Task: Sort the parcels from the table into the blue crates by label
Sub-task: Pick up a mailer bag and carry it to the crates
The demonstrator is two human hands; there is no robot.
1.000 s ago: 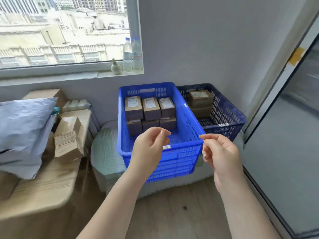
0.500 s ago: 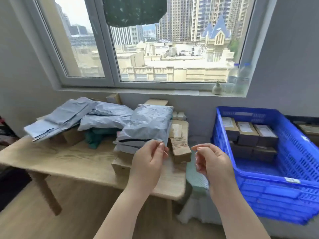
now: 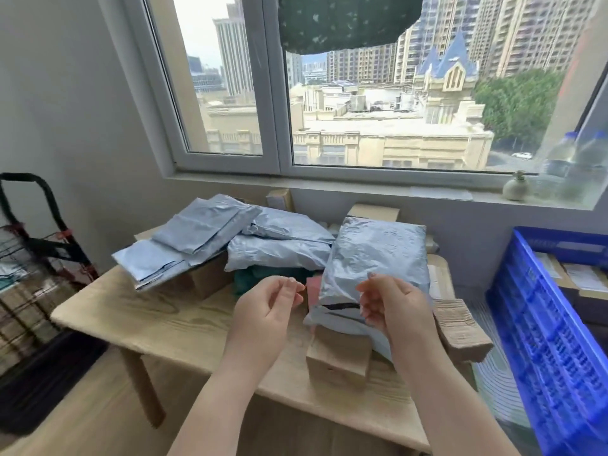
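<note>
In the head view, above the near edge of the wooden table, both hands were held up in the air with nothing in them. The left hand was seen with its fingers loosely curled, the thumb and forefinger near each other but pinching nothing. The right hand was seen likewise, with its fingers bent and relaxed, empty. The grey mailer bag was lying just behind the right hand, on top of a brown box, with its near end hanging over the box. The fingertips of the right hand were in front of this near end; whether it was touched could not be told. More grey bags were piled on the far left part of the table, well apart from both hands, and a corrugated parcel was lying at the right edge. The blue crate was standing to the right of the table, with labelled boxes already placed inside.

The mailer bag was judged to be light, soft and somewhat slippery, because its plastic skin was wrinkled and sagging. It would probably bend when lifted at one corner, so it is better taken with both hands on its two long sides. The brown box was judged stiff and easier to be gripped across its sides
</note>
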